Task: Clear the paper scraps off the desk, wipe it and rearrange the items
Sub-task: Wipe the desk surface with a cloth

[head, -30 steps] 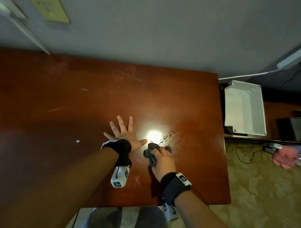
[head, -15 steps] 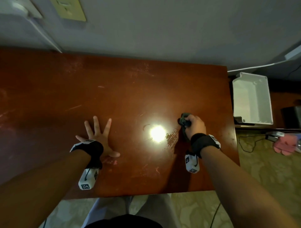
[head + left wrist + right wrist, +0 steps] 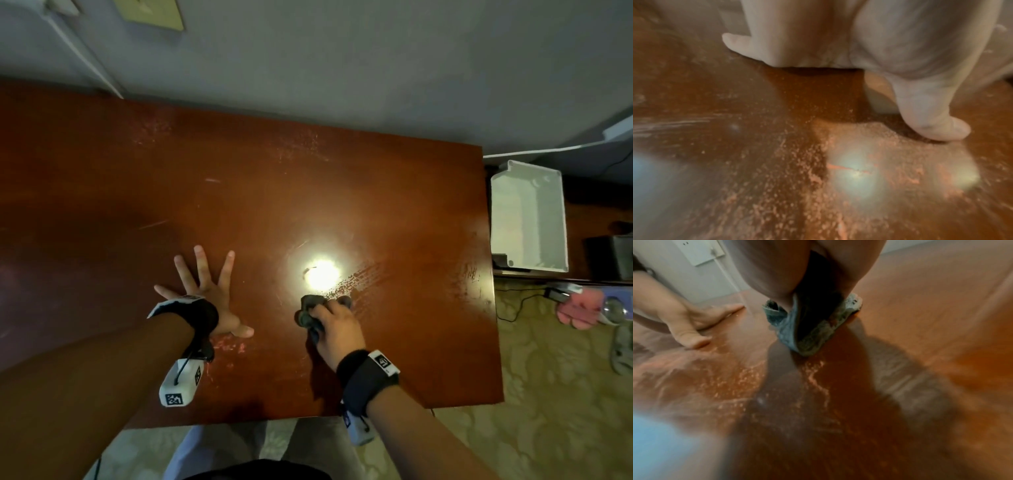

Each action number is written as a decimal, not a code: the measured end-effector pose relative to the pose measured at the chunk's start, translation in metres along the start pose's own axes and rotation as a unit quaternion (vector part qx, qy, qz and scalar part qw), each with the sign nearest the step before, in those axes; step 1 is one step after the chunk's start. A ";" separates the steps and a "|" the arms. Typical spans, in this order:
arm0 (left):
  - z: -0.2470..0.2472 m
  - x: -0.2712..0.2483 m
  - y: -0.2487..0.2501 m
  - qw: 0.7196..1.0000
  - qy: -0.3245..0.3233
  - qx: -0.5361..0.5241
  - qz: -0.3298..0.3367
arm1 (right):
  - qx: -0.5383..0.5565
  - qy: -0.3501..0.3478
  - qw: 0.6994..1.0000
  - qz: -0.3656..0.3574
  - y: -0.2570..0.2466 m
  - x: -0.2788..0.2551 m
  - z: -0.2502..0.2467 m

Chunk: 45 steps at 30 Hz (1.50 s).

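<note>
Cloth (image 3: 307, 310) looks soft and light, so hold it wadded; your right grip (image 3: 337, 330) curls round it on the tabletop (image 3: 239, 192). Your left grip (image 3: 209, 294) lies spread flat, holding nothing.

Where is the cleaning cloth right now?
In the head view, the cloth is bunched in the right hand on the desk, just nearer than the bright glare spot and right of the flat left hand.

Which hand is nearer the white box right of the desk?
Right. The right hand grips the cloth mid-desk, left of the white box; the left hand lies flat on the desk, farther left.
</note>
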State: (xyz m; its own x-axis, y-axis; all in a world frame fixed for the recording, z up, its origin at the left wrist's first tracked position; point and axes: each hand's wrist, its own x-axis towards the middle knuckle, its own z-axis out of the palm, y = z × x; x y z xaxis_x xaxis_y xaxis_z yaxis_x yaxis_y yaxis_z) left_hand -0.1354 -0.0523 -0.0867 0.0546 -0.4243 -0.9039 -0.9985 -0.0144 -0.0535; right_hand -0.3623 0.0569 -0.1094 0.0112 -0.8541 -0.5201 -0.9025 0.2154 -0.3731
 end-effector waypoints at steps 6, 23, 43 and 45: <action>-0.003 -0.004 -0.001 1.000 -0.006 0.006 0.005 | 0.012 0.042 0.998 0.037 0.028 0.016 -0.024; 0.000 0.003 0.001 1.000 0.000 0.024 -0.018 | 0.049 0.101 0.990 0.082 0.005 0.069 -0.053; 0.004 0.008 0.003 0.999 -0.003 0.025 -0.021 | 0.065 0.186 0.965 0.171 0.062 0.110 -0.107; 0.004 0.009 0.002 0.999 -0.003 0.027 -0.017 | 0.067 0.178 0.968 0.161 0.049 0.110 -0.100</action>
State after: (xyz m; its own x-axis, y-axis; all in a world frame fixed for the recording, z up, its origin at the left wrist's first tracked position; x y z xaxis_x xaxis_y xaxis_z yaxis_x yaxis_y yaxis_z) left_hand -0.1366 -0.0526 -0.0968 0.0887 -0.4197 -0.9033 -0.9941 0.0194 -0.1066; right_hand -0.4479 -0.0740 -0.1084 -0.4318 -0.8369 -0.3363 -0.7706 0.5361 -0.3448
